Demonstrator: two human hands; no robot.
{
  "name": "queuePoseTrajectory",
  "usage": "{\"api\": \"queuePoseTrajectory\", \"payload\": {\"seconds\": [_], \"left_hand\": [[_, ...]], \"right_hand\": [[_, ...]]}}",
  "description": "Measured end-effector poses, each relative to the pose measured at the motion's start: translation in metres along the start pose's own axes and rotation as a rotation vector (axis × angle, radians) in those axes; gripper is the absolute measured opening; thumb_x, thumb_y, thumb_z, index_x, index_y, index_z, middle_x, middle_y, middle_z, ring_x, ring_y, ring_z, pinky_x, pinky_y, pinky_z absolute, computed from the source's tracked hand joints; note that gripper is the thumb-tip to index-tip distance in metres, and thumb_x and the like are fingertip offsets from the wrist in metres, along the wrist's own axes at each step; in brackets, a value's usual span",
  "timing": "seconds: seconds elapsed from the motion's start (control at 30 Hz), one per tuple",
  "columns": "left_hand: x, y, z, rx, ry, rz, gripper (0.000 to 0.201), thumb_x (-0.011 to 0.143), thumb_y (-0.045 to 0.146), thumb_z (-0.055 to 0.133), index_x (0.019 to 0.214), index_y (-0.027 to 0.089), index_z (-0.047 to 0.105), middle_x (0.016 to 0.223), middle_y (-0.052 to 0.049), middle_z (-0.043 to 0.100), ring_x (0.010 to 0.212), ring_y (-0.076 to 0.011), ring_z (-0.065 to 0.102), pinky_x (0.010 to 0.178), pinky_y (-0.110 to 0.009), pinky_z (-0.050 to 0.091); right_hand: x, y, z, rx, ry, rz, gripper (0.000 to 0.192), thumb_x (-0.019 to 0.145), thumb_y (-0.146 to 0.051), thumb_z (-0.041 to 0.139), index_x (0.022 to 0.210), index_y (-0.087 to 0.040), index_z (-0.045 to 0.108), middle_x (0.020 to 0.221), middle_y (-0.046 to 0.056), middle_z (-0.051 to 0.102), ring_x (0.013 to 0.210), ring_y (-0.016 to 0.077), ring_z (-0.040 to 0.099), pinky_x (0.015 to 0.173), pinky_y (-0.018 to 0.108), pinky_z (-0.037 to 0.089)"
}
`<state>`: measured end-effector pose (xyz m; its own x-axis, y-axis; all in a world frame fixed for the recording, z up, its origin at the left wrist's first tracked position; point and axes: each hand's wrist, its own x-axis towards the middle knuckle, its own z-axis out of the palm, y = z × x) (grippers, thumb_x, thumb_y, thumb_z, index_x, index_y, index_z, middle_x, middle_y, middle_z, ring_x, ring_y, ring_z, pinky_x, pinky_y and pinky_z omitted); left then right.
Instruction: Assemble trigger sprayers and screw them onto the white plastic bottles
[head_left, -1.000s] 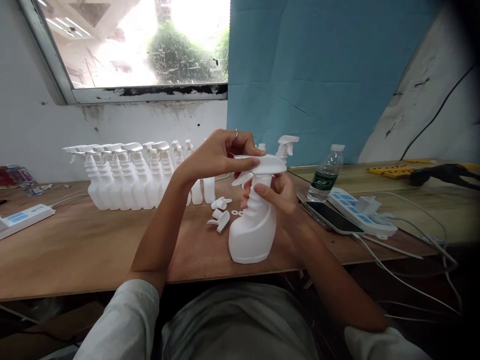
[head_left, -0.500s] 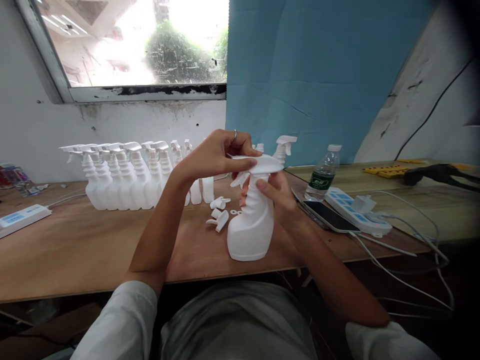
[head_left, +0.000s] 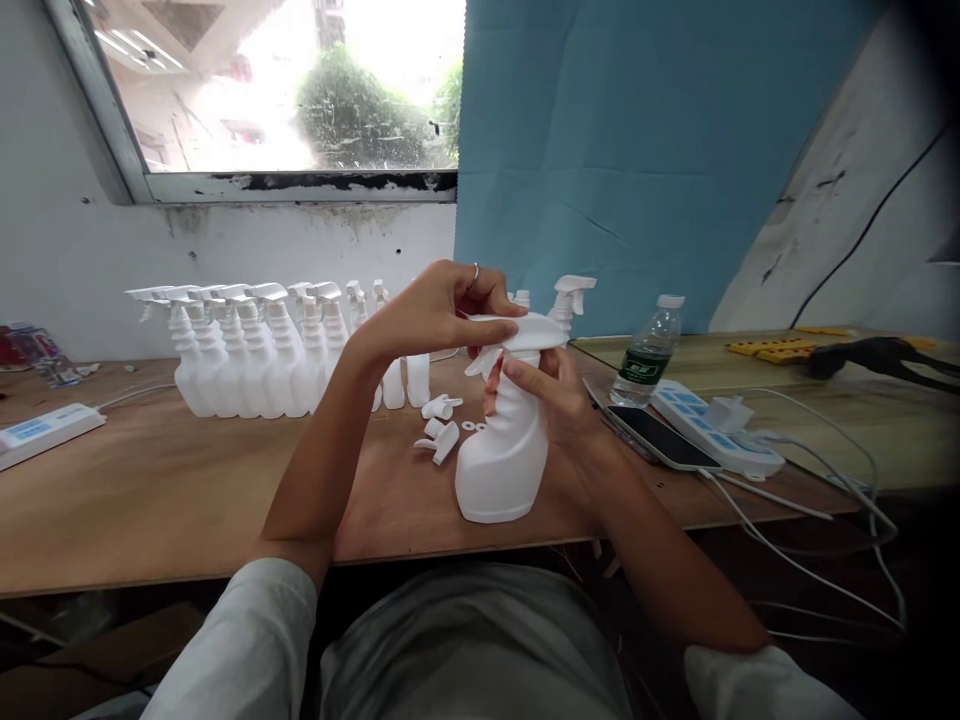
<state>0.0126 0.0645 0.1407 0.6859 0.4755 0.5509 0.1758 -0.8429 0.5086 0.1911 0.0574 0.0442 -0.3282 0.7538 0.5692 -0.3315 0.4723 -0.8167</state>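
A white spray bottle [head_left: 501,470] stands upright near the table's front edge, with a white trigger sprayer head [head_left: 536,330] on its neck. From above, my left hand [head_left: 450,305] is closed around the sprayer head, its thumb lying along the side and a ring on one finger. My right hand [head_left: 551,385] wraps the bottle's neck just under the head, thumb in front. Loose trigger heads [head_left: 441,440] and small white rings [head_left: 469,426] lie on the table left of the bottle. Whether the head is fully seated on the neck is hidden by my fingers.
White spray bottles [head_left: 240,370] with heads stand in rows at the back left. On the right are a water bottle [head_left: 646,355], a phone [head_left: 664,436], a power strip [head_left: 712,425] and cables. Another power strip [head_left: 49,435] lies on the far left of the wooden table [head_left: 187,500].
My view has shifted slightly. Both hands keep their hold on the spray bottle and its head, with my right thumb a little changed in position on the neck.
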Motion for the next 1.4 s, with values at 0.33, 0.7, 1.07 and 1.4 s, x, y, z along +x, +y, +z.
{"api": "queuePoseTrajectory", "payload": {"seconds": [0.33,0.7,1.07,1.4], "left_hand": [[-0.001,0.005,0.002,0.181,0.094,0.067,0.019,0.081,0.027,0.064,0.068,0.016,0.057,0.069,-0.003,0.06,0.093,-0.0219,0.065,0.067,-0.027,0.05],[-0.018,0.024,-0.024,0.311,0.283,0.066,0.028,0.084,0.043,0.064,0.101,0.022,0.068,0.102,-0.003,0.068,0.093,-0.0182,0.065,0.075,-0.027,0.054],[-0.037,-0.005,-0.067,0.487,0.447,-0.123,0.027,0.085,0.043,0.062,0.091,0.019,0.071,0.089,-0.005,0.072,0.083,-0.0178,0.067,0.073,-0.027,0.056],[-0.043,0.003,-0.07,0.479,0.349,-0.142,0.027,0.085,0.044,0.062,0.092,0.02,0.071,0.089,-0.006,0.072,0.085,-0.0186,0.066,0.076,-0.028,0.056]], "right_hand": [[0.008,-0.006,0.012,-0.556,0.277,-0.087,0.038,0.067,-0.05,0.079,0.082,-0.02,0.06,0.075,0.003,0.066,0.068,0.0197,0.064,0.057,0.031,0.053],[0.049,-0.024,-0.009,-0.477,0.46,-0.23,0.019,0.069,-0.027,0.07,0.069,-0.018,0.053,0.059,0.0,0.057,0.044,0.0149,0.057,0.043,0.029,0.05],[0.187,0.074,-0.064,-0.805,0.275,-0.077,0.036,0.062,-0.041,0.071,0.08,-0.016,0.053,0.073,0.004,0.058,0.071,0.0209,0.058,0.068,0.035,0.049],[0.197,0.109,-0.078,-0.974,0.171,-0.011,0.053,0.072,-0.034,0.064,0.117,-0.016,0.042,0.123,0.015,0.05,0.109,0.0305,0.052,0.096,0.043,0.041]]}}
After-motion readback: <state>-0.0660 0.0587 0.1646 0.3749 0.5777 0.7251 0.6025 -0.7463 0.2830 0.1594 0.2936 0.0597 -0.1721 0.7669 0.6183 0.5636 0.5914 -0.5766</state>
